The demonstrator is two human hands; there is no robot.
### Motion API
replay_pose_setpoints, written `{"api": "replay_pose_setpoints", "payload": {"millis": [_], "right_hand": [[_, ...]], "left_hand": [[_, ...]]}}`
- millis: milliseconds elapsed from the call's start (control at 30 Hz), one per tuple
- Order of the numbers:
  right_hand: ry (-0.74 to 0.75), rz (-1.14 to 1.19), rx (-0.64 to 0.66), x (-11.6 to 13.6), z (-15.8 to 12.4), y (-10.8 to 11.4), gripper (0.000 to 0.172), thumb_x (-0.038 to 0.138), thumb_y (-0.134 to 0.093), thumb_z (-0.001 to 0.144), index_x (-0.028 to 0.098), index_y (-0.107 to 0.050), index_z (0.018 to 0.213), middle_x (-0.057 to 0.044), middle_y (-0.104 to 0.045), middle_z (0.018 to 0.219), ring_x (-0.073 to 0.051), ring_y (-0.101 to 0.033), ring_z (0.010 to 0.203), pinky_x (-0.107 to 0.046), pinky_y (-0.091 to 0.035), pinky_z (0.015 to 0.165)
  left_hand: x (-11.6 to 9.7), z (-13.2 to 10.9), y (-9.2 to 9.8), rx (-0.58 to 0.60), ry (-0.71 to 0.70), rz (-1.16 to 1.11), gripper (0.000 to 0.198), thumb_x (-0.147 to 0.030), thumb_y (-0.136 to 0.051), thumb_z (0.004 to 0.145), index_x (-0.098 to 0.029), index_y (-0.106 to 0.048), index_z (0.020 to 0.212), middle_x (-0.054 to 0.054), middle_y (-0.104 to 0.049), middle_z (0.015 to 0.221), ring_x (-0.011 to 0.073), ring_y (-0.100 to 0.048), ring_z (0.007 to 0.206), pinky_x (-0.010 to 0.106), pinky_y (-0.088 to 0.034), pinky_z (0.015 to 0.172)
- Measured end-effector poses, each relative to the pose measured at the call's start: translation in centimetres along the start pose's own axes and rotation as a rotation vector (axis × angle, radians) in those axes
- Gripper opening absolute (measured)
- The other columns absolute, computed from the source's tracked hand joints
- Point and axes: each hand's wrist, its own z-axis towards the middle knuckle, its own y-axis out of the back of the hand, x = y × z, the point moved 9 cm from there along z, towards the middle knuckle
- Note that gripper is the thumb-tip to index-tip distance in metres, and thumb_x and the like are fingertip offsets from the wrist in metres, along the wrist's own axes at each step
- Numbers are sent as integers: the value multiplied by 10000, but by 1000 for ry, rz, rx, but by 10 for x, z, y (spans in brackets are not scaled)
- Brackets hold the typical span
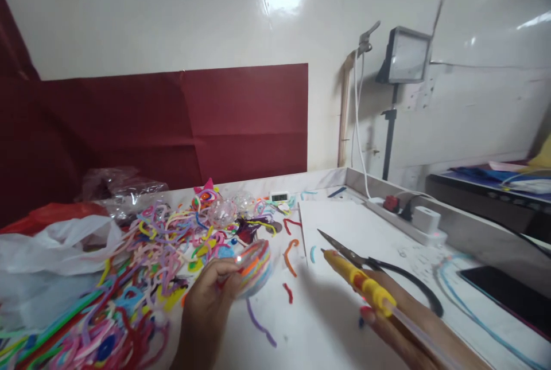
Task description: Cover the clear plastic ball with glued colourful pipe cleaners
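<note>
My left hand pinches a round piece striped in several colours, with orange, yellow and pale blue bands, left of the table's middle. In my right hand is a yellow glue gun with a clear stick at its rear and its nozzle pointing up and left. Black scissors lie just beyond the glue gun, partly covered by it and my right hand. Short pipe cleaner pieces, such as an orange one and a purple one, lie between my hands.
A heap of coloured pipe cleaners and a white plastic bag fill the left side. White board, power strip and phone are on the right. A lamp stands behind the raised table edge.
</note>
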Motion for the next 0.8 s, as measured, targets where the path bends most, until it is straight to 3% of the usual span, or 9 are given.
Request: {"api": "replay_pose_setpoints", "payload": {"millis": [167,300,400,533,600,700,800], "right_hand": [[164,-280,87,-7,15,-13,321,235,-500,805,227,-582,1115,-111,-644,1003,-249,-639,866,-331,-514,729],[155,-441,196,-29,21,-43,388,91,-513,700,200,-587,1065,-105,-612,978,-228,-629,836,-343,-495,720],[159,-510,229,-35,24,-52,466,58,-541,672,176,-584,1120,-120,-610,999,-240,-625,857,-363,-488,749],[239,-679,241,-3,32,-49,289,184,-573,763,196,-657,1039,-136,-642,1002,-318,-595,893,-486,-448,784],[277,-712,262,22,40,-50,360,50,-545,725,194,-663,1033,-122,-649,1039,-305,-576,942,-450,-437,803],[453,-623,316,65,54,-69,302,-34,-498,733,188,-669,844,-50,-663,903,-204,-562,880,-315,-420,768],[704,-748,393,83,59,-106,149,100,-569,819,198,-645,737,-14,-669,822,-181,-552,818,-303,-387,704]], "left_hand": [[7,3,4,-9,71,-24,140,-329,-705,700,-191,-680,698,23,-675,794,192,-632,780,246,-500,706],[11,5,3,-3,131,-35,202,-374,-724,661,-182,-668,692,9,-648,722,186,-617,709,241,-499,638],[14,5,2,6,172,-54,207,-385,-716,664,-185,-667,688,-2,-643,692,178,-610,680,231,-488,604],[10,4,-2,29,152,-40,183,-367,-704,681,-188,-676,659,-9,-641,662,163,-585,631,229,-474,584],[10,3,-4,43,142,-39,181,-366,-695,687,-190,-673,648,-15,-626,641,164,-582,622,233,-474,584],[11,3,-4,41,127,-30,176,-364,-700,678,-191,-672,660,-15,-625,656,178,-599,663,251,-485,638],[17,3,-4,48,133,-55,196,-376,-701,684,-183,-665,675,-8,-622,678,191,-602,690,272,-490,664]]}}
